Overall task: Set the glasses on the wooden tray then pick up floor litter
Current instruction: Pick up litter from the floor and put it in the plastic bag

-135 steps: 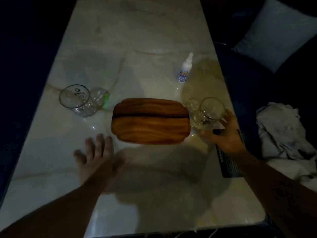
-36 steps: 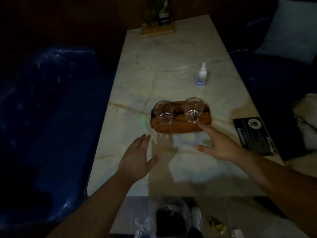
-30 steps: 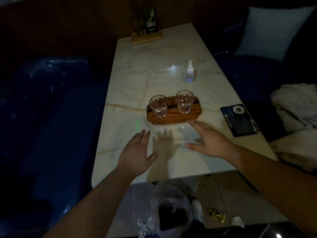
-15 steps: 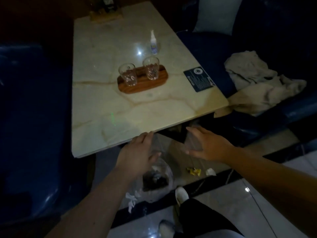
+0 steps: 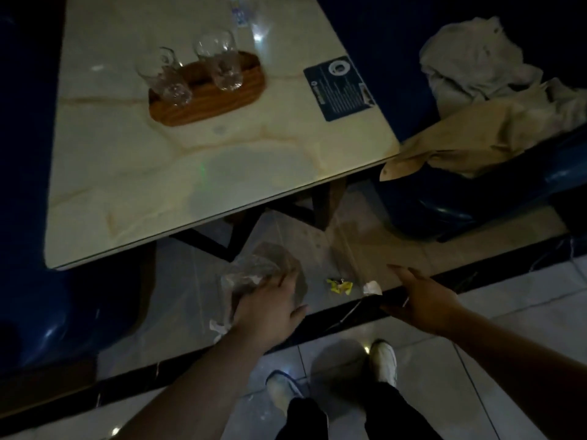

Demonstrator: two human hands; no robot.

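Nearest the camera are the person's 2 pale shoes (image 5: 382, 360) on glossy white floor tile. Just past them both hands are lower and well off the bench compared with a second ago, when they hovered over the marble near the tray, so the glass part looks finished and the litter part is starting.

The left hand (image 5: 270, 309) has its fingers (image 5: 287, 277) spread and resting on a crinkly clear plastic bag (image 5: 254, 268) on the floor, not clearly closed around it yet. The right hand (image 5: 422, 300) is open and empty, fingers reaching toward a crumpled yellow wrapper (image 5: 339, 285) and a small white paper scrap (image 5: 372, 288), which lie just beside each other near a dark border strip in the tile. Another bit of white paper (image 5: 217, 327) peeks out by the left wrist.

Further back, the bench (image 5: 158, 173) is smooth cream marble with tan veins. The wooden tray (image 5: 222, 100) is oval, warm brown and grainy, and the 2 glasses (image 5: 219, 63) stand upright on it, clear and patterned. A dark printed card (image 5: 340, 87) lies flat near the bench edge, and rumpled beige cloth (image 5: 486, 106) is heaped on the shiny blue seat (image 5: 444, 198).
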